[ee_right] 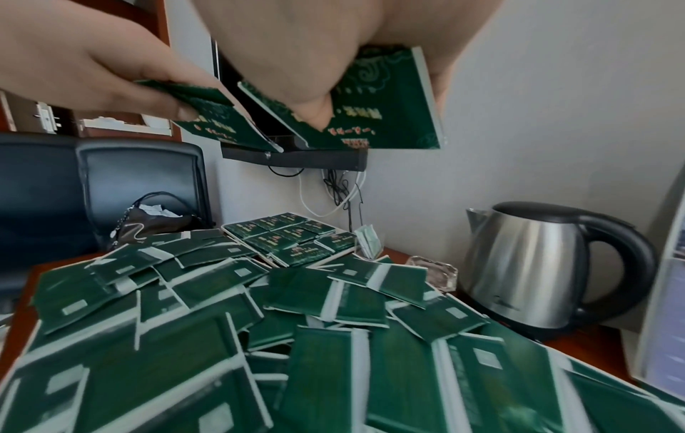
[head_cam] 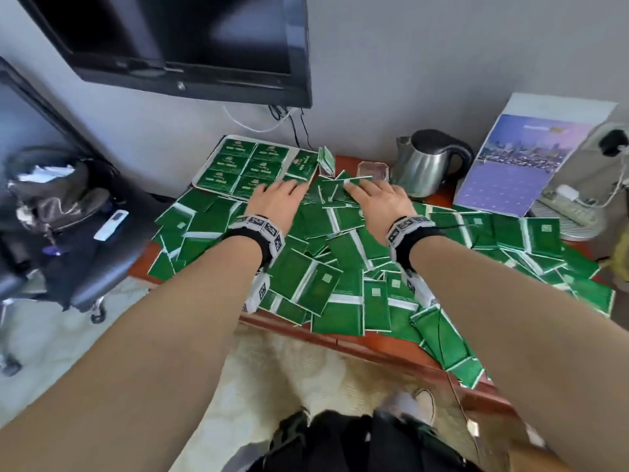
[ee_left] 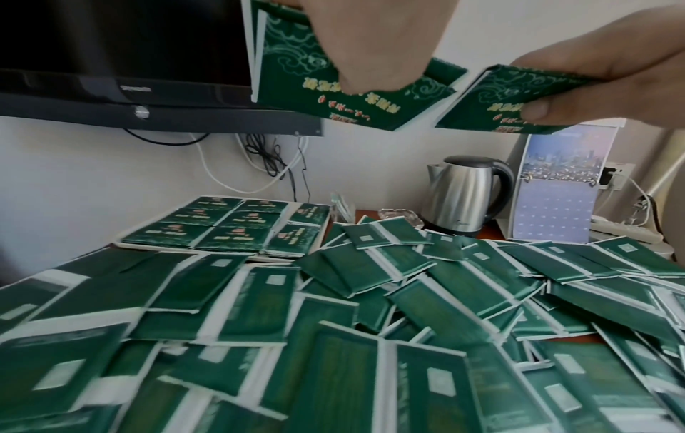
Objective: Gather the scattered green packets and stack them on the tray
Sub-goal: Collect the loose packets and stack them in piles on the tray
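Both hands clamped on small packet bundles: left hand (ee_left: 370, 44), right hand (ee_right: 333, 58), above loose pile (head_cam: 340, 253) on counter (head_cam: 391, 349). Tray (head_cam: 218, 155) far left, already part filled.

Risk imo: thin bundles fan out and slip mid-carry; packets at counter edge get knocked off.

Bundle count unreadable, tray rim mostly hidden.

Crowded desk, narrow back edge

Loose green packets (head_cam: 343, 291) carpet almost the whole desk (head_cam: 391, 352), leaving bare wood only along the near edge. At the back the tray (head_cam: 204, 185) is filled edge to edge; a glass dish (head_cam: 372, 170) and kettle (head_cam: 425, 165) stand just right of it, then a calendar (head_cam: 520, 161). The monitor (head_cam: 190, 46) overhangs the tray, limiting headroom.
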{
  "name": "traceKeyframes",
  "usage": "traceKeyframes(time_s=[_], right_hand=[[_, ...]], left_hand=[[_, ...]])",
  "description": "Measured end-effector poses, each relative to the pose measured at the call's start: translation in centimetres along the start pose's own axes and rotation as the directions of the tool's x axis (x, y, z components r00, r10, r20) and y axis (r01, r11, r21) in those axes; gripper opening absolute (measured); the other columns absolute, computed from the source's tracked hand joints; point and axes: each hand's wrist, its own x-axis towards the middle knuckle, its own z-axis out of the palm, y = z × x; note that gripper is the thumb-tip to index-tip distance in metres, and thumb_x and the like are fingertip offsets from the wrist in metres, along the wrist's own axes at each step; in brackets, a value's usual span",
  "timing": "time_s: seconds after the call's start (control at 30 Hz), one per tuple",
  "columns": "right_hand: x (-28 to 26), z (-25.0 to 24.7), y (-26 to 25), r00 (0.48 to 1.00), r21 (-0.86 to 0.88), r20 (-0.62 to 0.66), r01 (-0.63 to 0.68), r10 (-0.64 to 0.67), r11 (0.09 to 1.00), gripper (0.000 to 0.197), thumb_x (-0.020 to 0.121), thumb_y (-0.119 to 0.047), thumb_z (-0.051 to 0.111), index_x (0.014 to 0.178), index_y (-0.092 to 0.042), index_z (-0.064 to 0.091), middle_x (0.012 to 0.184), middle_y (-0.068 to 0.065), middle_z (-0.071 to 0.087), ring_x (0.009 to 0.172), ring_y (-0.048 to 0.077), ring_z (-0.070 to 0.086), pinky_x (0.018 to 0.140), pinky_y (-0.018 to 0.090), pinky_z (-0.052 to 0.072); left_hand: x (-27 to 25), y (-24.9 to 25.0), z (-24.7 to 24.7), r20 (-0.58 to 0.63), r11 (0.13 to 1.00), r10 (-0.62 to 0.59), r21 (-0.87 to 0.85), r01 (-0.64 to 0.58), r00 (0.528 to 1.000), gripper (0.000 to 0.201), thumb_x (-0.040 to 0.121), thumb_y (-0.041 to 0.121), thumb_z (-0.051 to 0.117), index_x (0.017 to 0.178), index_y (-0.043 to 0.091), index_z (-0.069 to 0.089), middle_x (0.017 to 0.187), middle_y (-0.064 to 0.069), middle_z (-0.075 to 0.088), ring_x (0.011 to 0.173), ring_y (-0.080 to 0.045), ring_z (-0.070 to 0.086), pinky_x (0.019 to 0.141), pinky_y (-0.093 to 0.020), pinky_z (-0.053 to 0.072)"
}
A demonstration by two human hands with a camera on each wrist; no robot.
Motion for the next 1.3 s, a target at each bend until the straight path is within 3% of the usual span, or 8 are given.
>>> traceKeyframes(time_s=[0.1, 0.33, 0.53, 0.7, 0.83, 0.97, 1.3], right_hand=[[1.5, -0.8, -4.3, 1.000, 0.005, 0.027, -0.007, 0.007, 1.000, 0.087, 0.086, 0.006, 0.048, 0.158, -0.031, 0.016, 0.161, 0.006, 0.027, 0.147, 0.033, 0.025, 0.118, 0.055, 0.024], [7.0, -0.4, -11.2, 0.997, 0.016, 0.062, 0.038, -0.039, 0.999, 0.082, 0.088, 0.004, 0.046, 0.157, -0.031, 0.020, 0.158, 0.006, 0.034, 0.144, 0.033, 0.031, 0.116, 0.053, 0.029], [14.9, 2.0, -14.3, 0.991, 0.090, 0.134, 0.007, -0.019, 0.996, 0.074, 0.088, 0.008, 0.043, 0.154, -0.023, 0.028, 0.138, 0.010, 0.053, 0.128, 0.035, 0.046, 0.102, 0.048, 0.042], [22.0, 2.9, -15.1, 0.979, 0.147, 0.202, -0.046, 0.015, 0.988, 0.067, 0.090, 0.010, 0.042, 0.151, -0.018, 0.034, 0.128, 0.013, 0.057, 0.115, 0.034, 0.053, 0.093, 0.046, 0.047], [27.4, 4.2, -15.2, 0.972, 0.157, 0.232, -0.074, 0.036, 0.985, 0.068, 0.089, 0.011, 0.043, 0.150, -0.017, 0.035, 0.137, 0.013, 0.054, 0.125, 0.035, 0.049, 0.102, 0.048, 0.044], [31.8, 5.9, -15.1, 0.964, 0.136, 0.259, -0.101, 0.063, 0.986, 0.074, 0.087, 0.011, 0.047, 0.153, -0.017, 0.031, 0.150, 0.010, 0.045, 0.140, 0.035, 0.037, 0.116, 0.052, 0.032], [39.5, 11.3, -14.4, 0.932, 0.107, 0.324, -0.207, 0.162, 0.973, 0.078, 0.088, 0.007, 0.046, 0.158, -0.017, 0.020, 0.162, 0.010, 0.026, 0.147, 0.033, 0.024, 0.120, 0.052, 0.023]], left_hand=[[-1.5, -4.9, 1.0, 0.027, 1.000, 0.004, 0.007, -0.004, 1.000, 0.080, 0.086, -0.006, 0.054, 0.155, 0.024, 0.026, 0.161, -0.002, 0.031, 0.146, -0.025, 0.031, 0.118, -0.048, 0.028], [-2.1, -12.9, 4.0, 0.068, 0.999, -0.042, 0.000, 0.042, 0.997, 0.078, 0.087, -0.005, 0.049, 0.155, 0.026, 0.027, 0.160, -0.004, 0.032, 0.146, -0.025, 0.032, 0.117, -0.051, 0.028], [2.4, -18.5, 6.3, 0.152, 0.998, -0.065, -0.010, 0.068, 0.986, 0.077, 0.087, -0.004, 0.049, 0.154, 0.026, 0.027, 0.157, -0.003, 0.037, 0.139, -0.029, 0.041, 0.110, -0.053, 0.037], [8.2, -23.3, 7.6, 0.262, 1.000, -0.023, 0.000, 0.024, 0.965, 0.075, 0.088, -0.005, 0.048, 0.155, 0.018, 0.023, 0.152, -0.010, 0.043, 0.129, -0.032, 0.051, 0.099, -0.048, 0.047], [12.8, -26.1, 9.1, 0.301, 1.000, 0.016, -0.019, -0.011, 0.954, 0.071, 0.091, -0.003, 0.044, 0.156, 0.016, 0.022, 0.151, -0.013, 0.042, 0.127, -0.033, 0.052, 0.098, -0.046, 0.048], [16.1, -28.0, 10.8, 0.324, 0.999, 0.044, -0.043, -0.032, 0.945, 0.069, 0.093, -0.001, 0.043, 0.156, 0.015, 0.021, 0.154, -0.013, 0.039, 0.134, -0.031, 0.047, 0.107, -0.046, 0.044], [26.0, -33.4, 16.6, 0.372, 0.989, 0.140, -0.104, -0.109, 0.918, 0.087, 0.089, -0.007, 0.054, 0.160, 0.019, 0.010, 0.166, -0.010, 0.013, 0.152, -0.029, 0.015, 0.122, -0.052, 0.020]])
